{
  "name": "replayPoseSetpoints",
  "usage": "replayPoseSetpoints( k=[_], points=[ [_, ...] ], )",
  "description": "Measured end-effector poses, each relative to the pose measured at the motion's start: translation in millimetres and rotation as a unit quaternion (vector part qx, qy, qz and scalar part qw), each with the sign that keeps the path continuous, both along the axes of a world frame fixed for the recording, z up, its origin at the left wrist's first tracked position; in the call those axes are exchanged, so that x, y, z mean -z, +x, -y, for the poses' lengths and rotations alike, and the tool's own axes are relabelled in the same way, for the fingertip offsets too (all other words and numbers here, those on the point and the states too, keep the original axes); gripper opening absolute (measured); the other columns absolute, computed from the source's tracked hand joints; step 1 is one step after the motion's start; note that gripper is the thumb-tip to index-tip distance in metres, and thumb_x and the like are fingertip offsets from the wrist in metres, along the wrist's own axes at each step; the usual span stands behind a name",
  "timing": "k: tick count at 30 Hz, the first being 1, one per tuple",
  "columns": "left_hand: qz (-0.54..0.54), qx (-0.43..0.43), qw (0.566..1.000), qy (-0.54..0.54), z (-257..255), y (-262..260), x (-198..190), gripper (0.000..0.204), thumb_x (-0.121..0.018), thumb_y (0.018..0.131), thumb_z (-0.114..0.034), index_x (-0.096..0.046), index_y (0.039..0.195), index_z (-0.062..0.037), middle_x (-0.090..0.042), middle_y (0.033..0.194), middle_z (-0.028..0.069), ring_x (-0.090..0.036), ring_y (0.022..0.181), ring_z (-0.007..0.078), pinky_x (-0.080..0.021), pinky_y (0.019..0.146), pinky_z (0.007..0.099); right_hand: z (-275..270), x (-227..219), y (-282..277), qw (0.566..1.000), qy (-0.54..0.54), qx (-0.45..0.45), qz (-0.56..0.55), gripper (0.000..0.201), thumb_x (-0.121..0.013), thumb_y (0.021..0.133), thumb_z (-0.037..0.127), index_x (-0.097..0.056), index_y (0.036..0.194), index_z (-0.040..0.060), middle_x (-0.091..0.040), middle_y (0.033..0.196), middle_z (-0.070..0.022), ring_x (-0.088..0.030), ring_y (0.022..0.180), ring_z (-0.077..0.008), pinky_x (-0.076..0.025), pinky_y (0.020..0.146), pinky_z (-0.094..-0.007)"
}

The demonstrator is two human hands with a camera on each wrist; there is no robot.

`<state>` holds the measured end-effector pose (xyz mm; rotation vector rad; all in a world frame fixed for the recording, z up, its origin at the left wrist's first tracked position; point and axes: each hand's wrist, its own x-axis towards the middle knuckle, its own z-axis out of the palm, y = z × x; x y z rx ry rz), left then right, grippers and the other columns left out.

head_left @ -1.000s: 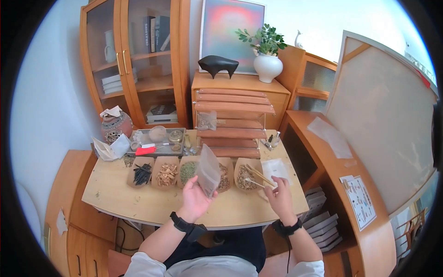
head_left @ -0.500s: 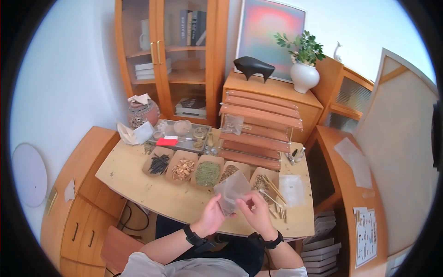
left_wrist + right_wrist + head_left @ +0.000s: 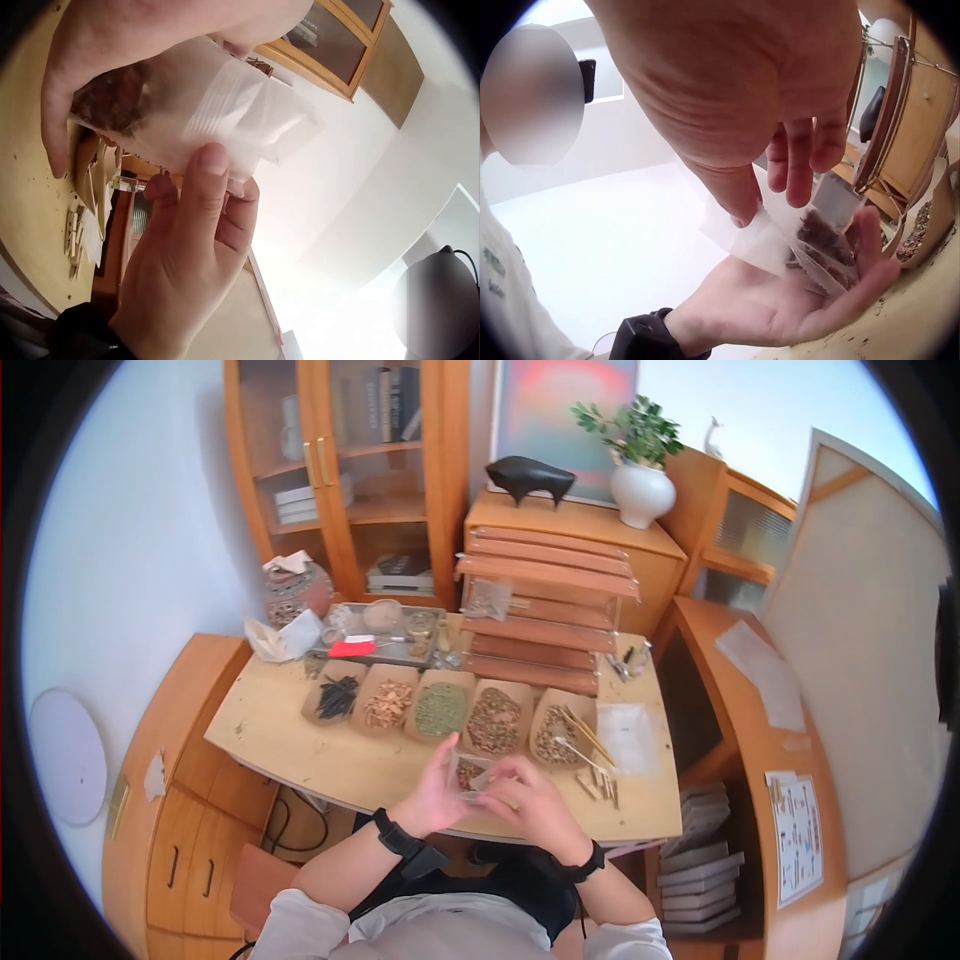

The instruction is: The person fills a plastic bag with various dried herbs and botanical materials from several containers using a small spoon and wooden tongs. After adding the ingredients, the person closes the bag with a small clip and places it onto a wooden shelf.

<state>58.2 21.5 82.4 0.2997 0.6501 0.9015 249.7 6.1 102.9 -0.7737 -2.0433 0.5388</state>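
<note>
A translucent zip bag [image 3: 180, 105] with dark reddish-brown pieces in its lower end lies across the left hand [image 3: 780, 300], whose fingers bend up around its filled end. The right hand [image 3: 187, 240] pinches the bag near its ribbed zip strip, thumb on top. In the head view the left hand [image 3: 436, 798] and right hand [image 3: 535, 810] meet over the table's front edge, the bag [image 3: 470, 772] between them. Behind them stand paper trays of dried material, among them green bits [image 3: 441, 709] and mixed brown pieces [image 3: 495, 722].
A tiered wooden rack [image 3: 545, 615] stands at the table's back. Left of it is a grey tray [image 3: 400, 657] with small dishes and a red item. Sticks lie across the rightmost paper tray [image 3: 585, 700], beside small wooden clips [image 3: 600, 788] and a white sheet [image 3: 628, 738].
The right hand has moved from the rightmost paper tray to the bag and now pinches it. The bag, earlier raised upright, is lower and tilted flatter, near the body. The head view has shifted.
</note>
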Motion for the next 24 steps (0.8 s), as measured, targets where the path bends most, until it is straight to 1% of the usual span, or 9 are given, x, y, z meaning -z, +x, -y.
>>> replayPoseSetpoints(
  k=[3,8,9,11,13,14,17,20,24],
  points=[
    [0.029,0.046,0.998,-0.002,-10.7,0.1,11.6,0.077,-0.054,0.092,-0.065,-0.041,0.144,-0.0106,-0.054,0.135,0.0147,-0.056,0.120,0.0343,-0.043,0.103,0.0559,3.8,2.5,6.1,1.000,-0.005,0.027,0.000,0.017,-0.078,0.084,0.014,-0.067,0.094,0.0060,-0.061,0.109,-0.0099,-0.066,0.091,-0.0269,-0.054,0.076,-0.0361],
    [0.031,-0.017,0.999,0.006,-31.6,0.7,6.9,0.062,-0.053,0.093,-0.061,-0.054,0.126,-0.0091,-0.063,0.112,0.0102,-0.059,0.107,0.0302,-0.049,0.091,0.0480,5.7,-19.7,23.4,0.995,-0.034,0.081,-0.053,0.025,-0.079,0.083,0.018,-0.066,0.100,0.0042,-0.062,0.108,-0.0112,-0.064,0.098,-0.0309,-0.053,0.083,-0.0381],
    [0.039,-0.035,0.999,0.003,-39.1,-4.4,8.3,0.060,-0.053,0.093,-0.061,-0.055,0.123,-0.0088,-0.064,0.107,0.0093,-0.060,0.105,0.0293,-0.049,0.089,0.0465,-1.6,-17.1,32.8,0.989,-0.045,0.132,-0.044,0.026,-0.078,0.083,0.018,-0.066,0.101,0.0040,-0.062,0.107,-0.0121,-0.063,0.098,-0.0319,-0.053,0.084,-0.0389],
    [0.064,-0.053,0.996,0.015,-55.1,-15.8,11.6,0.060,-0.051,0.094,-0.062,-0.050,0.130,-0.0142,-0.057,0.119,0.0092,-0.057,0.106,0.0295,-0.048,0.088,0.0471,-27.3,3.1,60.0,0.970,-0.065,0.232,-0.023,0.028,-0.078,0.083,0.019,-0.066,0.103,0.0037,-0.063,0.105,-0.0140,-0.062,0.099,-0.0340,-0.052,0.087,-0.0406],
    [0.074,-0.096,0.993,0.009,-69.0,-22.7,9.0,0.063,-0.051,0.094,-0.063,-0.044,0.138,-0.0192,-0.051,0.132,0.0093,-0.054,0.112,0.0322,-0.045,0.092,0.0487,-51.7,22.8,85.4,0.944,-0.038,0.319,0.079,0.029,-0.077,0.082,0.020,-0.067,0.104,0.0041,-0.063,0.102,-0.0152,-0.062,0.097,-0.0344,-0.051,0.086,-0.0420],
    [0.073,-0.109,0.991,0.006,-75.3,-25.7,4.2,0.056,-0.050,0.095,-0.062,-0.048,0.132,-0.0209,-0.051,0.128,0.0087,-0.053,0.109,0.0301,-0.048,0.089,0.0485,-62.7,30.9,95.1,0.924,-0.024,0.358,0.129,0.030,-0.077,0.082,0.021,-0.067,0.105,0.0044,-0.063,0.101,-0.0158,-0.062,0.096,-0.0347,-0.051,0.086,-0.0427],
    [0.053,-0.136,0.986,0.076,-90.5,-34.9,3.1,0.063,-0.050,0.094,-0.063,-0.041,0.141,-0.0214,-0.045,0.140,0.0072,-0.048,0.122,0.0337,-0.043,0.095,0.0506,-81.4,51.1,111.2,0.897,-0.034,0.385,0.213,0.027,-0.077,0.081,0.024,-0.070,0.100,0.0057,-0.064,0.096,-0.0155,-0.062,0.094,-0.0342,-0.050,0.083,-0.0442],
    [0.077,-0.166,0.980,0.071,-106.3,-41.2,7.7,0.064,-0.051,0.093,-0.063,-0.040,0.141,-0.0220,-0.044,0.141,0.0066,-0.046,0.125,0.0336,-0.042,0.096,0.0513,-90.3,61.1,113.7,0.875,-0.074,0.397,0.267,0.023,-0.077,0.079,0.024,-0.071,0.093,0.0067,-0.064,0.095,-0.0140,-0.062,0.093,-0.0336,-0.050,0.083,-0.0441],
    [0.120,-0.194,0.973,0.034,-125.0,-48.4,22.5,0.062,-0.051,0.093,-0.063,-0.041,0.139,-0.0228,-0.046,0.138,0.0063,-0.045,0.123,0.0319,-0.042,0.096,0.0504,-91.6,58.7,112.2,0.868,-0.068,0.409,0.274,0.017,-0.076,0.081,0.020,-0.071,0.090,0.0066,-0.064,0.093,-0.0152,-0.063,0.091,-0.0353,-0.051,0.081,-0.0440]
  ],
)
